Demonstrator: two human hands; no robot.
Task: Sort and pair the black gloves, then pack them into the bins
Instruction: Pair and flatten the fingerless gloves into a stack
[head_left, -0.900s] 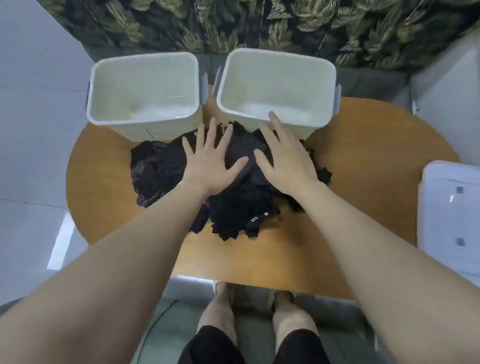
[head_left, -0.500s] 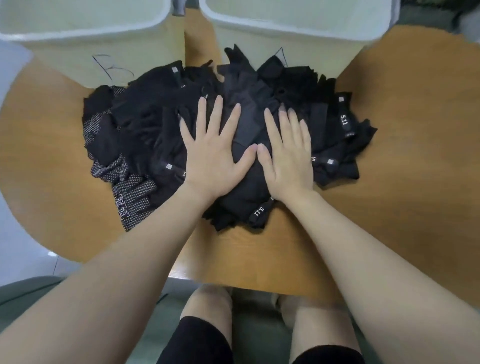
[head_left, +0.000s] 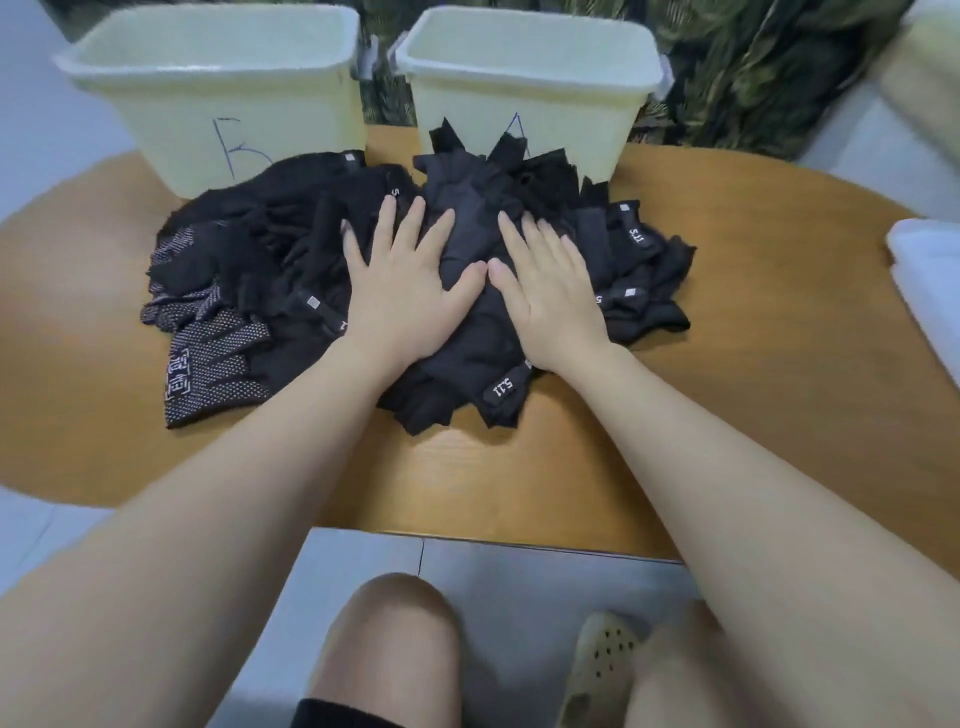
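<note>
**Both hands flat on the glove pile**

A rounded wooden desk (head_left: 753, 374) fills most of the view. At its far edge stand two pale, open-topped bins side by side: the left bin (head_left: 218, 88), marked with a hand-drawn "B" on its front wall, and the right bin (head_left: 524, 78), marked "A", that letter partly hidden by cloth. What can be seen of their insides holds nothing.

In front of the bins, touching both front walls, lies a heap of black gloves (head_left: 291, 249), spread across the middle of the desk. Most are plain black with small tags reading "5.11"; at the left edge of the heap a few dotted gloves (head_left: 213, 364) with a white printed mark lie flat on the wood.

The left hand (head_left: 400, 291) rests palm down on the centre of the heap, fingers straight and spread, gripping nothing. The right hand (head_left: 550, 296) lies just beside it, also flat and open on the gloves, thumb tips nearly meeting.

At the right edge of the desk sits a white object (head_left: 924, 280), cut off by the frame. Below the desk edge are the person's knees and a perforated shoe (head_left: 602, 670) on a grey floor.
</note>
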